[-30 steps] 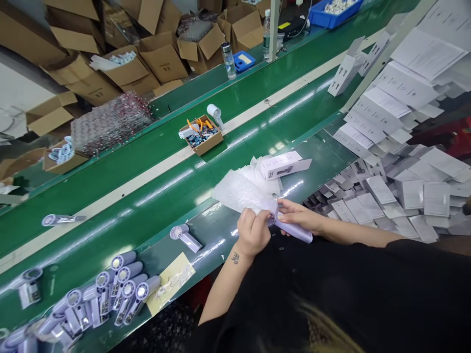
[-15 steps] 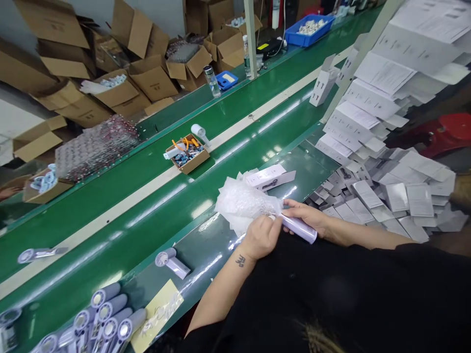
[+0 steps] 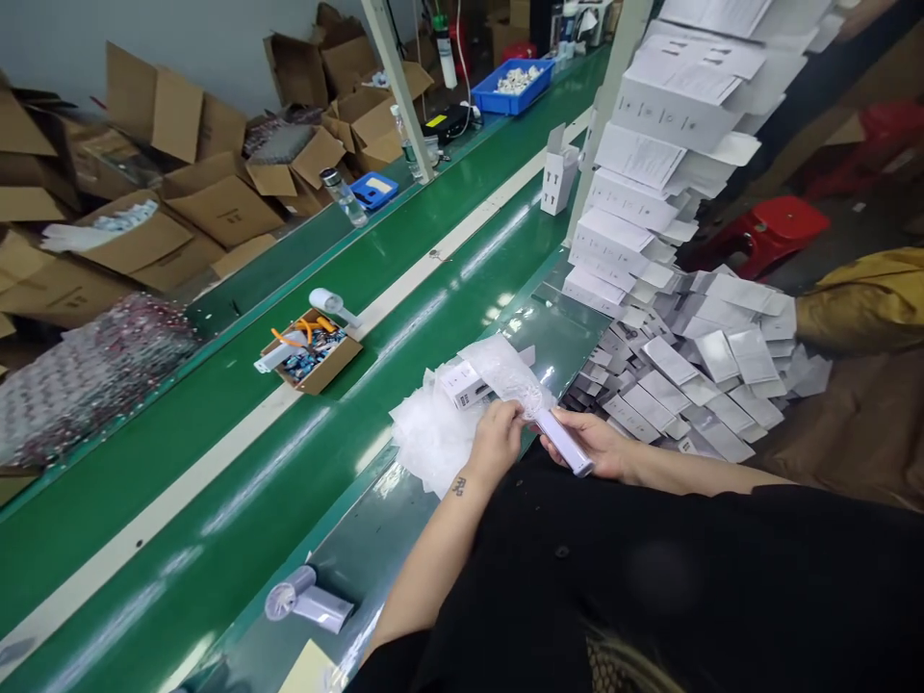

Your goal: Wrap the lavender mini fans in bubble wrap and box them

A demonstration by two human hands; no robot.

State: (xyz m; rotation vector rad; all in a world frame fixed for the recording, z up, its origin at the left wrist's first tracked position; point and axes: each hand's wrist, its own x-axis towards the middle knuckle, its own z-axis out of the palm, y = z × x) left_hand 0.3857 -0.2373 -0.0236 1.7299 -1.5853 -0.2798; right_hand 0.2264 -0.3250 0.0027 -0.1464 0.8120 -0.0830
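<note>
My right hand (image 3: pixel 601 445) is closed around the handle of a pale purple handheld fan (image 3: pixel 564 445). A clear bubble-wrap bag (image 3: pixel 508 373) covers the fan's head end and stretches away from me. My left hand (image 3: pixel 497 433) pinches the bag's edge beside that end. Under and left of the bag lies a pile of bubble-wrap bags (image 3: pixel 424 438), with a white printed box (image 3: pixel 462 383) on it, partly hidden by the held bag. Another purple handheld fan (image 3: pixel 312 601) lies on the bench nearer to me.
A green conveyor belt (image 3: pixel 281 481) runs beyond the bench. On it stands a small cardboard box (image 3: pixel 332 371) of small parts. Many white flat cartons (image 3: pixel 650 154) are stacked at right, with others (image 3: pixel 671 361) heaped below. A red stool (image 3: pixel 776 236) stands behind them.
My view has swung to the right. The held bag has come up off the pile and now lies over the box, drawn narrower along the fan's head. Both hands keep their hold.
</note>
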